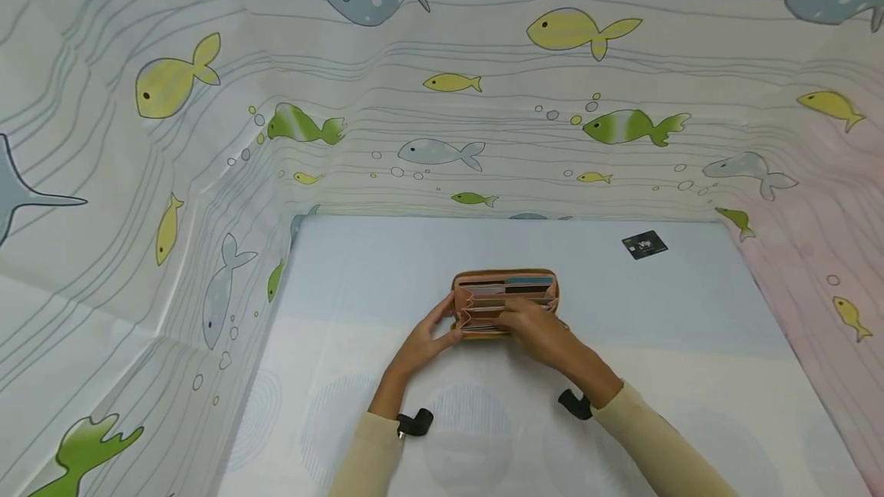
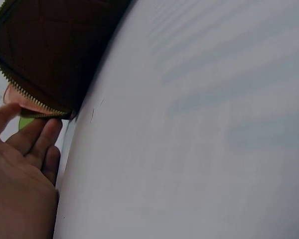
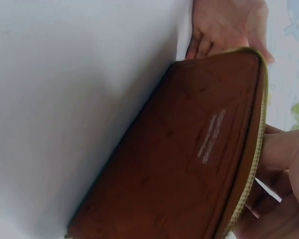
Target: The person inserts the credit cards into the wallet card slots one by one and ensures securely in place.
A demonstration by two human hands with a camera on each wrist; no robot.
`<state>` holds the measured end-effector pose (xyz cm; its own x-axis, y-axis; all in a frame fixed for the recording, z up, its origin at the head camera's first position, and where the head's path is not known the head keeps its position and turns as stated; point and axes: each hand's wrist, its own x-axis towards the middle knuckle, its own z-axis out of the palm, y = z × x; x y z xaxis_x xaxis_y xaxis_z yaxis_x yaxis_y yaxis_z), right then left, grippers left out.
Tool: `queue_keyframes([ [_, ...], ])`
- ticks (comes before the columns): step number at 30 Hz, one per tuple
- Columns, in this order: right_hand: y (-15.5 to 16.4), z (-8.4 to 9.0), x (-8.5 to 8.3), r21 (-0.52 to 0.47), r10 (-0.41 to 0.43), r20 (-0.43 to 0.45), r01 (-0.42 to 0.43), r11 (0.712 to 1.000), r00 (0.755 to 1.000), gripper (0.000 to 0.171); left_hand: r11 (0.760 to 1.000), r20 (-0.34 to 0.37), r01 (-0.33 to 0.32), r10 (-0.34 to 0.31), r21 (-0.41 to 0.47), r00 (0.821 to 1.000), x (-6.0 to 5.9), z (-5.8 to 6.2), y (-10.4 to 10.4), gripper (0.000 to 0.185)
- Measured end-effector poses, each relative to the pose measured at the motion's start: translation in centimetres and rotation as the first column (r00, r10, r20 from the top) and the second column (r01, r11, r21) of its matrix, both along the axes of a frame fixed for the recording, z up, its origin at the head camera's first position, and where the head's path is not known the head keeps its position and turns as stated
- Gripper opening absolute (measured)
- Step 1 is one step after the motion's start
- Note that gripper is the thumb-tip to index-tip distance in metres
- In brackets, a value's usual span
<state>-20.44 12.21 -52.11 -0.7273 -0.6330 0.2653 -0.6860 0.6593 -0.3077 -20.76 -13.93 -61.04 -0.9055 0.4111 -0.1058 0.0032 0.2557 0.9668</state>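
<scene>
A brown zip-around wallet [image 1: 506, 304] stands on its edge on the table with its mouth unzipped and spread. Pink-lined compartments show inside, with several cards [image 1: 529, 281] in the slots. At its left end, my left hand [image 1: 419, 343] holds the wallet between thumb and fingers. My right hand [image 1: 542, 332] reaches over the near right edge, its bent fingers inside the opening. In the right wrist view the wallet's outer face [image 3: 174, 149] carries small printed lettering, and the right fingertips are hidden behind the gold zipper [image 3: 249, 184]; I cannot tell what they pinch.
A black card [image 1: 645, 245] marked "Vip" lies flat at the back right of the table [image 1: 387, 259]. Walls of fish-printed sheeting [image 1: 387, 113] rise behind the table and along both sides. Black wrist cameras [image 1: 417, 422] are strapped near both sleeves.
</scene>
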Motion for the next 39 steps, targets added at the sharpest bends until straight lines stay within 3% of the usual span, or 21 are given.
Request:
queue_keyframes([
  [7, 2.7, 0.7, -0.4, -0.086, -0.138, 0.032, 0.140, 0.986, 0.990, 0.017, 0.999, -0.017, -0.020, 0.021, 0.030, 1.000, 0.0, 0.0, -0.3, 0.077],
  [12, 5.4, 1.1, -1.2, -0.123, -0.202, 0.005, 0.201, 0.972, 0.979, 0.013, 0.999, -0.014, -0.004, 0.004, 0.040, 1.000, 0.1, 0.0, -0.4, 0.077],
  [17, 8.3, 1.3, -2.1, -0.112, -0.266, -0.030, 0.261, 0.959, 0.964, 0.012, 0.999, -0.013, 0.001, -0.001, 0.053, 1.000, 0.3, 0.0, -0.3, 0.077],
  [22, 11.5, 1.2, -3.3, -0.092, -0.355, 0.016, 0.355, 0.930, 0.935, 0.012, 0.999, -0.009, -0.008, 0.009, 0.048, 1.000, 0.4, 0.1, -0.2, 0.077],
  [34, 19.8, -0.6, -7.4, -0.079, -0.572, 0.235, 0.602, 0.794, 0.785, 0.017, 0.999, -0.017, -0.013, 0.014, 0.052, 1.000, 0.3, -0.1, -0.3, 0.076],
  [39, 22.0, -0.7, -8.8, -0.045, -0.642, 0.343, 0.695, 0.718, 0.686, 0.031, 0.998, -0.027, 0.001, 0.001, 0.068, 1.000, 0.3, -0.1, -0.1, 0.076],
])
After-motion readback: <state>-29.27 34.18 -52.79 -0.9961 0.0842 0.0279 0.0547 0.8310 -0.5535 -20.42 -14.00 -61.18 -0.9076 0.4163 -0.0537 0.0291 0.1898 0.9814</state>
